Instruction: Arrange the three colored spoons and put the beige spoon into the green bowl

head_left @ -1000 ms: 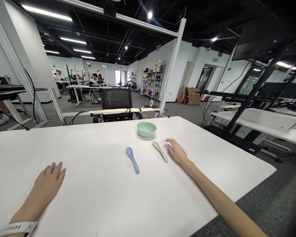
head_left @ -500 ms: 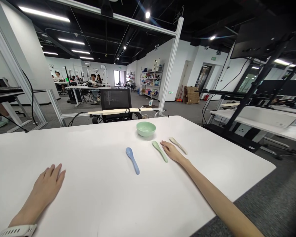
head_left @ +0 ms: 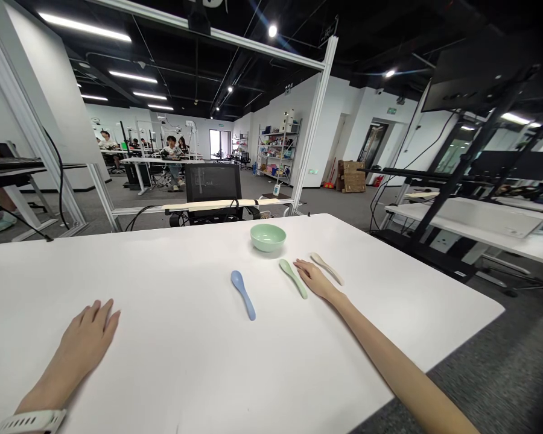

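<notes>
My left hand (head_left: 87,337) lies flat on the white table at the left, fingers stretched out, holding nothing. Farther forward on the right, my right hand (head_left: 314,278) rests on the tabletop between two spoons, its fingers extended and nothing in them. Just left of it is a green spoon (head_left: 293,278), and close on its right side a cream spoon (head_left: 327,268). A blue spoon (head_left: 243,295) lies nearer the table's middle, between my hands. Behind the spoons stands an upright light green bowl (head_left: 268,238); no contents are visible in it.
The white table (head_left: 185,361) has a metal frame (head_left: 314,120) along its far side. Beyond that stands a black mesh chair (head_left: 213,182). Other desks and monitors are on the right, and several people sit at desks in the background.
The view has tilted very slightly. My hands, the spoons and the bowl stay in the same places on the table.
</notes>
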The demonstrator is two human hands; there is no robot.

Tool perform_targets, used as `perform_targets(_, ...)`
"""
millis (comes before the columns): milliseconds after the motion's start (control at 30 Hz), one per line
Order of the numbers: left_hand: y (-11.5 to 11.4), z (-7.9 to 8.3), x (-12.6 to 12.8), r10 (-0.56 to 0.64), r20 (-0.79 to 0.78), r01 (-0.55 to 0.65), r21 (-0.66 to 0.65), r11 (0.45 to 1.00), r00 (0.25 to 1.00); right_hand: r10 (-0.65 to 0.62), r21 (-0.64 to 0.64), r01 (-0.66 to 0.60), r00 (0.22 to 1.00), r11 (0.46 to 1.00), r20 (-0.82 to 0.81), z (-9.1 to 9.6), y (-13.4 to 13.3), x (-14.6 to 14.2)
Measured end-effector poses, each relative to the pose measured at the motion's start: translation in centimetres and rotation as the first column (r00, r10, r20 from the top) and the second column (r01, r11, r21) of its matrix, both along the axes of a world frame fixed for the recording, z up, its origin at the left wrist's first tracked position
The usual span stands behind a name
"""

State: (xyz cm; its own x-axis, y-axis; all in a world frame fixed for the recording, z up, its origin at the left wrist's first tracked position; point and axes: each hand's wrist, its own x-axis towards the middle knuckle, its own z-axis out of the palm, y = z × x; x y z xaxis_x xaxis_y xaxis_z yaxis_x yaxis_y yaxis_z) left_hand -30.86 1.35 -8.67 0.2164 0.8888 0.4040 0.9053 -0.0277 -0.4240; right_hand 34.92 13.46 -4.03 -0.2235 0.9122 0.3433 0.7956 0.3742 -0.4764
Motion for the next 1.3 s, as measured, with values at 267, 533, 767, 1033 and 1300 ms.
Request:
perform_targets(267,0.1,0.0,0.0,-0.001,-0.014,0.001,0.002,1.0,1.0,-0.025,0.045,0.024,0.999,0.999,0.041,0.8,0.0,0.5)
perform_targets(533,0.2,-0.1,0.0,0.009,-0.028,-0.009,0.005,1.0,1.0,-0.476,0.159,0.454,0.866,0.876,0.15,2.0,-0.3,6.2)
perform_targets(767,0.2,-0.1,0.0,-0.017,0.033,0.017,0.02,1.0,0.999,-0.464,0.13,0.45,0.881,0.883,0.099,2.9,-0.7,6.0)
perform_targets(1033,-0.1,0.1,0.3,-0.01,-0.045,0.012,0.03,0.999,0.999,-0.261,0.201,0.253,0.965,0.946,0.012,10.5,3.3,-1.9)
perform_targets(1300,-0.5,1.2,1.5,0.052,0.139,-0.049,-0.021,0.999,0.989,-0.246,0.014,0.254,0.918,0.967,0.312,11.8,8.6,-9.2)
